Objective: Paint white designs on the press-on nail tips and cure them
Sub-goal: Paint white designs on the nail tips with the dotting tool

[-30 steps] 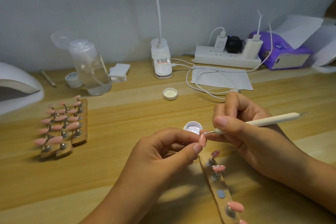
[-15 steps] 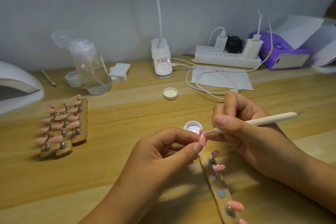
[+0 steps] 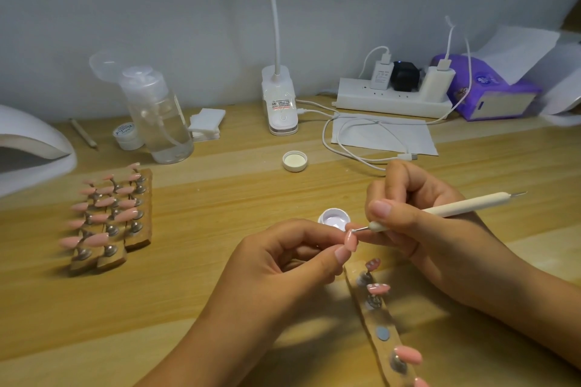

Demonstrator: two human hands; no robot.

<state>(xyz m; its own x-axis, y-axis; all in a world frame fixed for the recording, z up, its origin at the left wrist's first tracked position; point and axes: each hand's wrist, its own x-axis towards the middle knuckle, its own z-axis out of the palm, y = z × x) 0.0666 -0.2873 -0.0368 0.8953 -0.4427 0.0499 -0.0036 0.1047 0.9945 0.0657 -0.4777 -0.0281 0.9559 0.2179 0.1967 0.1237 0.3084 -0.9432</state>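
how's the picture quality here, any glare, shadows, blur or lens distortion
Head view: soft even light, no strong glare; the left hand and right hand cast soft shadows on the table beneath them; the pinched nail tip and dotting tool look sharp; wide-lens bowing at the frame edges.

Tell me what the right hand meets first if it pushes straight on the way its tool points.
The pink nail tip pinched in the left hand; the dotting tool's point seems to touch it.

The wooden table (image 3: 220, 261) bears nail-tip racks (image 3: 146, 229), a bottle (image 3: 163, 129), a cap (image 3: 294, 161), perhaps tissues (image 3: 490, 94).
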